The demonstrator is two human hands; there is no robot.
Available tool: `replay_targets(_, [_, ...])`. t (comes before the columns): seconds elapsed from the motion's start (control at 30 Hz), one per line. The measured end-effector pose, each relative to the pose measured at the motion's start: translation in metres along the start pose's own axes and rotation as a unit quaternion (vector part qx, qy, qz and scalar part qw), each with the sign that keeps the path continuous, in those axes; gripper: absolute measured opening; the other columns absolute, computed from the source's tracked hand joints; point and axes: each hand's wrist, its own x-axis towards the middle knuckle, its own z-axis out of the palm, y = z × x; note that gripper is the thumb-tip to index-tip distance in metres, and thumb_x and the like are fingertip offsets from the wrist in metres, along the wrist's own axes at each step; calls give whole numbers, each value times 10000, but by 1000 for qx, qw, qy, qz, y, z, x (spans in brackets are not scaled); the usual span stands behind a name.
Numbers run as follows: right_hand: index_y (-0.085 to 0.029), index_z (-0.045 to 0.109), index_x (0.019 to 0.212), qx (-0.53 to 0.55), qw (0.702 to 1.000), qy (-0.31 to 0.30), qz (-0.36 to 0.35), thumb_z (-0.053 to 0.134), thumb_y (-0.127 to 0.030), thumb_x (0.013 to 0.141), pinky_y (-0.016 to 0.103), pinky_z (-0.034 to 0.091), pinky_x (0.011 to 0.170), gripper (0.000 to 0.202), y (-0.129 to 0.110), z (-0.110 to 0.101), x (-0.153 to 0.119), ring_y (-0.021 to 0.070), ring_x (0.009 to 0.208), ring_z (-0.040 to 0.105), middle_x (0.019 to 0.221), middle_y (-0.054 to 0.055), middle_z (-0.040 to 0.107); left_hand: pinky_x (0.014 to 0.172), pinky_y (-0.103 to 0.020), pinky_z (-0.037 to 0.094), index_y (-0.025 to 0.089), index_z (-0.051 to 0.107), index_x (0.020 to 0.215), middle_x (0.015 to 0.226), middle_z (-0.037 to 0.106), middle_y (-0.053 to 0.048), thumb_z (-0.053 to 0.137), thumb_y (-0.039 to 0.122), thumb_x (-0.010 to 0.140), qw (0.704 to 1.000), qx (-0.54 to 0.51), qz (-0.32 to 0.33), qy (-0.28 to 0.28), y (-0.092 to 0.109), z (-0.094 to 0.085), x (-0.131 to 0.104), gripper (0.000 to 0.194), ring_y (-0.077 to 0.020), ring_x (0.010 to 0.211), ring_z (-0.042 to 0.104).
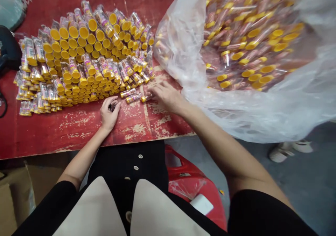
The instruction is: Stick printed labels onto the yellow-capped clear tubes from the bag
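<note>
My left hand (pixel 109 114) is at the front of the stacked tubes, its fingers curled round a small clear tube (pixel 113 105) with dark contents, mostly covered by the hand. My right hand (pixel 168 95) is low over the table to the right, fingers bent down on a yellow-capped tube (pixel 146 97); the fingertips are slightly blurred. Two loose clear tubes (pixel 133 98) with printed labels lie between the hands. Behind them rises a large pile of yellow-capped tubes (pixel 90 68), most with their caps facing me.
A big translucent plastic bag (pixel 178 54) full of similar tubes (pixel 257 47) stands open at the right. The red table (pixel 78 124) has worn paint. A dark object (pixel 9 49) sits at the left edge. Below are a red stool (pixel 210 194) and cardboard boxes (pixel 42 180).
</note>
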Motion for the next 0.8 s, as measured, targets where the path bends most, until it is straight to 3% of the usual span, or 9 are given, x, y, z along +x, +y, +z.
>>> replay_targets(0.13, [-194, 730, 1053, 70, 995, 73, 17, 575, -366, 957, 524, 455, 1034, 250, 58, -31, 34, 251, 1131, 595, 1134, 134, 732, 951, -311, 515, 202, 744, 1073, 1084, 712, -94, 721, 307, 864, 1000, -5, -8, 13, 2, 0, -2, 235, -190, 999, 673])
replay_targets(0.23, [-210, 757, 941, 124, 989, 78, -4, 511, -475, 970, 459, 413, 1084, 363, 87, -54, 74, 183, 1193, 590, 1119, 53, 751, 933, -294, 523, 204, 750, 1063, 1064, 721, -88, 726, 299, 862, 1000, -1, -11, 20, 3, 1, -1, 224, -180, 974, 681])
replay_targets(0.33, [-234, 747, 875, 155, 987, 30, -35, 542, -461, 955, 479, 408, 1138, 317, 94, -58, 112, 184, 1193, 594, 1137, 24, 741, 895, -294, 539, 196, 740, 1069, 1050, 729, -83, 720, 295, 871, 1000, 14, 1, 22, 0, 1, 0, 223, -169, 942, 689])
replay_targets(0.47, [-273, 726, 948, 177, 983, -17, -42, 642, -417, 891, 499, 410, 1158, 176, 91, -40, 137, 207, 1124, 569, 1199, 55, 714, 863, -299, 557, 182, 736, 1059, 1027, 741, -79, 731, 294, 867, 999, 27, 14, 30, -5, 2, 0, 223, -166, 917, 701])
replay_targets(0.57, [-316, 683, 1165, 199, 980, 17, -13, 679, -502, 860, 464, 429, 1125, 357, 85, -33, 127, 217, 1148, 546, 1289, 49, 662, 862, -298, 562, 185, 737, 1061, 1024, 746, -77, 731, 291, 870, 999, 35, 16, 30, -5, 2, 0, 218, -163, 919, 706])
replay_targets(0.63, [-348, 647, 1232, 203, 975, 88, 20, 653, -524, 882, 463, 449, 1077, 392, 76, -35, 108, 228, 1170, 541, 1312, 52, 632, 872, -299, 563, 187, 736, 1059, 1025, 750, -76, 732, 288, 870, 999, 38, 20, 29, -4, 3, 0, 214, -164, 929, 709])
replay_targets(0.73, [-289, 665, 1164, 193, 965, 173, 46, 521, -443, 982, 470, 490, 918, 278, 45, -35, 68, 225, 1003, 584, 1124, 89, 661, 872, -293, 564, 186, 733, 1062, 1033, 753, -78, 734, 280, 869, 999, 29, 24, 26, -4, 4, 0, 215, -160, 924, 713])
replay_targets(0.8, [-260, 682, 1050, 211, 968, 137, 19, 526, -366, 982, 435, 500, 802, 200, 18, -26, 43, 207, 855, 586, 963, 75, 671, 868, -291, 567, 186, 728, 1078, 1049, 759, -81, 740, 279, 865, 999, 17, 21, 20, -5, 6, -1, 233, -159, 916, 718])
